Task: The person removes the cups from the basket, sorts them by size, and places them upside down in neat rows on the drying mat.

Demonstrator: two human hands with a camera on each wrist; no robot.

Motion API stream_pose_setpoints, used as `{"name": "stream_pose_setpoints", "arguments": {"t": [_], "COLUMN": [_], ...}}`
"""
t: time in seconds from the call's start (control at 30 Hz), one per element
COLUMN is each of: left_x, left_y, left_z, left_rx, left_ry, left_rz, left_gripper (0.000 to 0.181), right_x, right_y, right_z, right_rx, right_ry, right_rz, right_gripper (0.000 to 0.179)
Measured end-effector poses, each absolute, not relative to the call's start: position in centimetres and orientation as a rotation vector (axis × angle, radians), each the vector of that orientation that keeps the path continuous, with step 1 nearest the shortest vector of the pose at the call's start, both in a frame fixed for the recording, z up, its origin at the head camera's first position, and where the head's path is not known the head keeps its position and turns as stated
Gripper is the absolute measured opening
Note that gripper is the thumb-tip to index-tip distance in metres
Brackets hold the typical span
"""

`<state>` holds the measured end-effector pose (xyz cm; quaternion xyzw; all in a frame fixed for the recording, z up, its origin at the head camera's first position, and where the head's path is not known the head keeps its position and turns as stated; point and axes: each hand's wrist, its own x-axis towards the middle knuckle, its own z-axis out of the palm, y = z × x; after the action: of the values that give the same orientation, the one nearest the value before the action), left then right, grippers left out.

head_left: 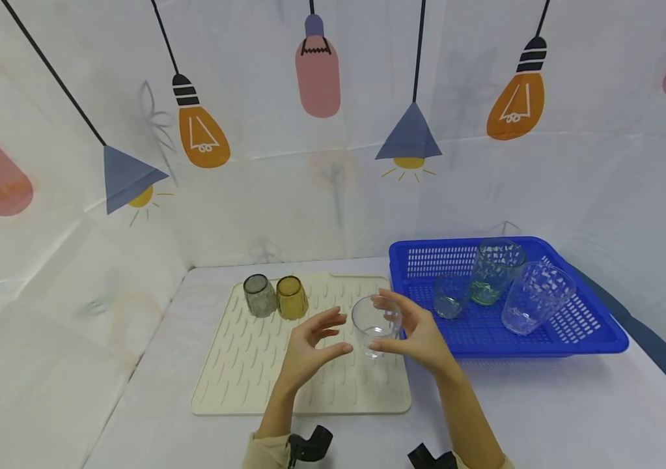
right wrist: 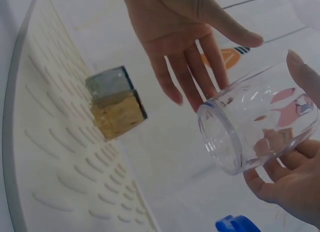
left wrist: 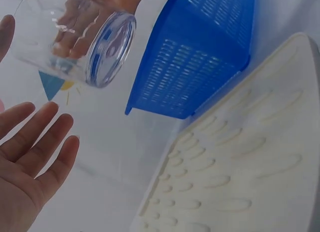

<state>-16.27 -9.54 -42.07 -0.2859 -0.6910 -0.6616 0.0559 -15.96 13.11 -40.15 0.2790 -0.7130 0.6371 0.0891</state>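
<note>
A white sheet printed with hanging lamps and bulbs rises beyond the far edge of the mat. The white bench spreads under and around the mat. On it, a blue plastic basket stands just right of the cream ridged drying mat. Two hands reach in over the mat from its near side. The right hand grips a clear glass tumbler between thumb and fingers; the left hand is wide, thumb and fingers apart, near the tumbler. That tumbler is raised over the mat's right part, mouth up. Inside the basket, right of the mat, are a green-tinted glass, a tilted clear glass and, nearest the mat, a small clear glass. An amber glass and a grey glass rest side by side near the mat's far left corner, the grey one closer to its left edge; which end is up is hard to tell.
</note>
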Motion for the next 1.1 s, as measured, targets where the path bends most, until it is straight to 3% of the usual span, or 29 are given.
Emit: {"name": "stream_pose_setpoints", "arguments": {"t": [1.1], "left_x": [-16.9], "left_y": [-8.6], "left_z": [-38.5], "left_rx": [-1.083], "left_ry": [-2.378], "left_rz": [-1.97], "left_gripper": [0.066], "right_x": [-15.8], "right_y": [12.3], "right_z": [-40.0], "right_rx": [1.175], "right_ry": [-2.281], "right_rz": [2.08], "right_gripper": [0.079]}}
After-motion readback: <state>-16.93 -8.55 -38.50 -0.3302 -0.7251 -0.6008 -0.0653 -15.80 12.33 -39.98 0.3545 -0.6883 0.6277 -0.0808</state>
